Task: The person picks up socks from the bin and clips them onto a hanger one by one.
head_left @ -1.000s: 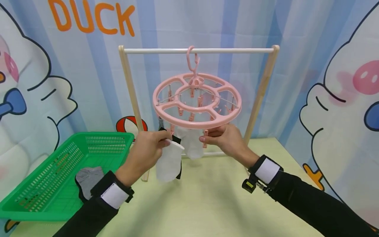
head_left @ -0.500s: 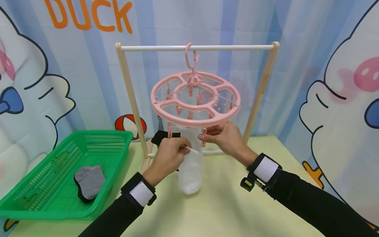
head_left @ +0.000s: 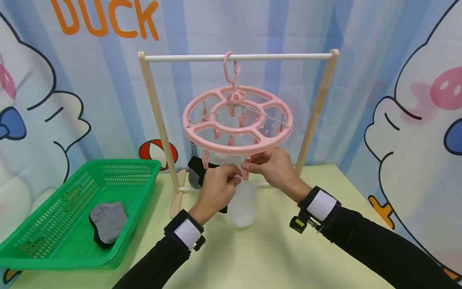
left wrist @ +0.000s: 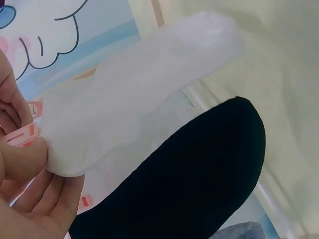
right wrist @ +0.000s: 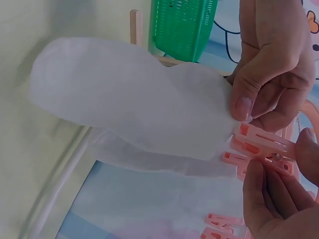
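A white sock (head_left: 242, 206) hangs from my left hand (head_left: 218, 186), which pinches it at the cuff. My right hand (head_left: 276, 168) squeezes a pink clothespin (right wrist: 261, 142) under the front rim of the round pink clip hanger (head_left: 234, 150). In the right wrist view, the sock's cuff edge is right at the clothespin's tip. A second white sock (right wrist: 164, 162) hangs behind the first. Beside the left hand dangles a black sock (left wrist: 184, 169), partly hidden by that hand in the head view.
The hanger hooks over the white bar (head_left: 281, 57) of a wooden-sided stand (head_left: 317, 108). At left, a green basket (head_left: 138, 212) holds a grey sock (head_left: 108, 220). A grey sock (head_left: 194, 178) hangs at the hanger's left. Several other pink clips dangle around the ring.
My left hand has moved right with the white sock, bringing its cuff up to the clothespin in my right hand. The right hand has stayed nearly in place.
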Available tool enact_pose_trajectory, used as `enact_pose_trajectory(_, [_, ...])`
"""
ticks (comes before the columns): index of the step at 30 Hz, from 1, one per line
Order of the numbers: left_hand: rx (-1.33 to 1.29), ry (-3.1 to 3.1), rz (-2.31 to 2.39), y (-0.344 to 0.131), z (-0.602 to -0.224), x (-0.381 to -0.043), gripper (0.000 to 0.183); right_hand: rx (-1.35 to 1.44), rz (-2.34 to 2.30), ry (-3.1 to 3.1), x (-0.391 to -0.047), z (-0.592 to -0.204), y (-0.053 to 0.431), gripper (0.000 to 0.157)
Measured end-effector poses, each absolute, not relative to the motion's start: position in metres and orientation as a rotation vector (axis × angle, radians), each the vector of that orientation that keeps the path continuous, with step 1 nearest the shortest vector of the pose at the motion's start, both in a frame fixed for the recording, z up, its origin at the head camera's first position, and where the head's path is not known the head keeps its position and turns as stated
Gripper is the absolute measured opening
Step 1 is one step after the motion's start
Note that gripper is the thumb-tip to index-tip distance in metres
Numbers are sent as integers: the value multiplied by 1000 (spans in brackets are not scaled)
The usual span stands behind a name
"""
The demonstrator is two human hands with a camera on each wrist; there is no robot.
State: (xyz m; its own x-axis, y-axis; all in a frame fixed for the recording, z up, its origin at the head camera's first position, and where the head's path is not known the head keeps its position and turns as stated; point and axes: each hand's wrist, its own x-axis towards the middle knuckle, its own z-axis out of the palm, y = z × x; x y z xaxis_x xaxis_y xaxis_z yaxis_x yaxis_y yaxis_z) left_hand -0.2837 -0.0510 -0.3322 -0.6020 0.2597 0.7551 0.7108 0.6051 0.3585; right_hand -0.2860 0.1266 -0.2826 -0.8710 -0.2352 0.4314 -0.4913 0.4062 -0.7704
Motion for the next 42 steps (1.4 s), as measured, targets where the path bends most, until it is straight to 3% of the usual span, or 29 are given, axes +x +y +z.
enact_pose_trajectory(42, [-675,-2067,-1040,-42,-326,-282,11,638,1542,-2409,-285,-283,130,14])
